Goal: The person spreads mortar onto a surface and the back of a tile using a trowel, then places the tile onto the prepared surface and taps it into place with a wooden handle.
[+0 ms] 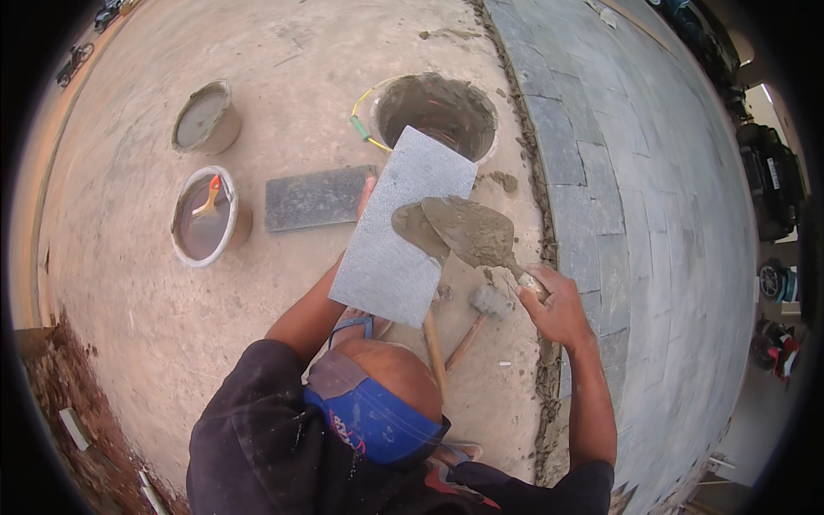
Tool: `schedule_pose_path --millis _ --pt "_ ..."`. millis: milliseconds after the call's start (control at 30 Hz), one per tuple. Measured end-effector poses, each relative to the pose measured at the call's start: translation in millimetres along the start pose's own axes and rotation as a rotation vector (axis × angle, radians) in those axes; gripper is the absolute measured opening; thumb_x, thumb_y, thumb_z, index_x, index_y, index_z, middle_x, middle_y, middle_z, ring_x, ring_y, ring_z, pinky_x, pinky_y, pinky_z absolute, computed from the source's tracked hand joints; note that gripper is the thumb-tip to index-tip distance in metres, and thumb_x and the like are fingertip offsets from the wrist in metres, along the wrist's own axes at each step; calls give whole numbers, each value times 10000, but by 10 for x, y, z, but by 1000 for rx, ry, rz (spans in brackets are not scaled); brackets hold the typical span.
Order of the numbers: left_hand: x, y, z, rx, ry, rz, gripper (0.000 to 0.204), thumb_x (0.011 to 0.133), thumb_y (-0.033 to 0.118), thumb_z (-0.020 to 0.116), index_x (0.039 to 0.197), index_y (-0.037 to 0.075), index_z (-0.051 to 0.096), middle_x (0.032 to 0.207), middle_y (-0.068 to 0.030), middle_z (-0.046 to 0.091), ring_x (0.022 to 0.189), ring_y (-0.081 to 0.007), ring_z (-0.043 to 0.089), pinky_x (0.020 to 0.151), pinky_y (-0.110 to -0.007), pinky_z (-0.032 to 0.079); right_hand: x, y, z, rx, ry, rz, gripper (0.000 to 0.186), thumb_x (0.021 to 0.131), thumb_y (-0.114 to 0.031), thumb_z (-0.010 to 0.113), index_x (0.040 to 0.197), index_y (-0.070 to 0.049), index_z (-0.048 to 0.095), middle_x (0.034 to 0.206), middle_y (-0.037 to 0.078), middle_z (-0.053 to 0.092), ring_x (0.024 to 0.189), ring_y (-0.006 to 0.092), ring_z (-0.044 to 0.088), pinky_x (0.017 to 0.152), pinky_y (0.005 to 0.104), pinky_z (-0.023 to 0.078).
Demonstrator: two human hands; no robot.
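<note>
1. Nearest lens: dark sleeve (257,421), lower left of frame.
2. Step, judged: buttering grey tile (386,275), frame centre, with mortar (412,233); next move likely calls for a flat, steady spread.
3. Left hand (367,194) — mostly hidden — holds tile at its left edge; right hand (558,311) closed round trowel (481,236), right of tile.

Pale grey tile (378,262), grey-brown mortar (475,233), seemingly orange brush handle (215,184)

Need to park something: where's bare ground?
Bare concrete lies between the small beige round bucket and large mortar-smeared round bucket, above the dark rectangular stone tile; also below the white-rimmed round bucket. Crowded: left of the right hand, around the grey-headed, wooden-handled hammer.
</note>
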State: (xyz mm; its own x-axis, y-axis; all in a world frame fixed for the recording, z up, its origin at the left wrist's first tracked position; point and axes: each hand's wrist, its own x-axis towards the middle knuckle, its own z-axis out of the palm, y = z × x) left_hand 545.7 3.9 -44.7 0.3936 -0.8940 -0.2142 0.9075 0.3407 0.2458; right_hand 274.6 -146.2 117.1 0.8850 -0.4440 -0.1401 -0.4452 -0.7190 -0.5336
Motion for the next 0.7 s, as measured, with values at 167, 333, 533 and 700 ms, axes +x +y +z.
schedule_pose_path --millis 167,333,533,700 --pt "-7 -225 40 27 41 -90 766 982 641 302 1496 75 351 1471 -197 413 1304 -346 453 1094 -480 373 225 -4 4 -201 -125 1 437 877 -331 640 1164 -4 665 1183 223 656 1081 395 623 946 426 487" --pt "-93 -276 33 36 85 -129 765 989 640 275 1502 76 341 1486 -188 404 1320 -341 446 1099 -474 371 427 124 -110 -313 -73 97 462 894 -353 619 1189 0 656 1230 221 638 1111 398 609 970 439 477" --pt "-167 -214 -4 -10 33 -134 769 989 644 268 1505 79 337 1491 -184 401 1324 -341 444 1101 -473 369 424 391 -101 -297 -1 123 476 901 -360 615 1201 7 644 1188 237 650 1106 412 610 962 447 477" --pt "-198 -146 -13 -21 15 -125 771 988 647 262 1507 81 333 1495 -181 398 1327 -340 442 1102 -472 368 384 526 -166 -182 20 220 458 905 -336 618 1196 17 634 1137 259 660 1084 421 619 942 433 483"
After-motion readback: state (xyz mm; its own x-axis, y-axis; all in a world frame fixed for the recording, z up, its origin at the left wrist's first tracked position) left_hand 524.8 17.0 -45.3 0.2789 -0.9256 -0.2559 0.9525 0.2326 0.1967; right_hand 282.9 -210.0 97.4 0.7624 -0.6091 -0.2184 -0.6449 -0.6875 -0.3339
